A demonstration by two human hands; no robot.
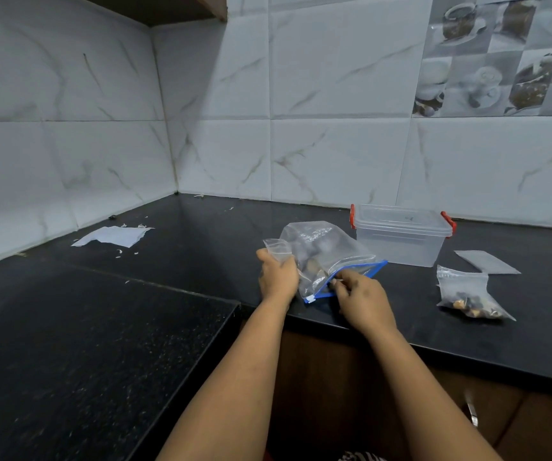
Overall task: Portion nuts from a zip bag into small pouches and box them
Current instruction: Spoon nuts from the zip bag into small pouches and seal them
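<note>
A clear zip bag (326,249) with a blue zip edge lies on the black counter, nuts showing dark inside it. My left hand (278,276) grips a small clear pouch (278,248) held upright beside the bag. My right hand (364,299) pinches the bag's blue zip edge near its mouth. A filled small pouch (467,296) with nuts lies to the right. A flat unfilled pouch (486,261) lies behind it. The clear plastic box (401,242) with red clips and its lid on stands behind the bag.
The black counter (201,247) runs along a tiled wall and turns a corner at the left. A torn white paper (115,236) and small scraps lie at the back left. The counter's front edge runs just under my wrists.
</note>
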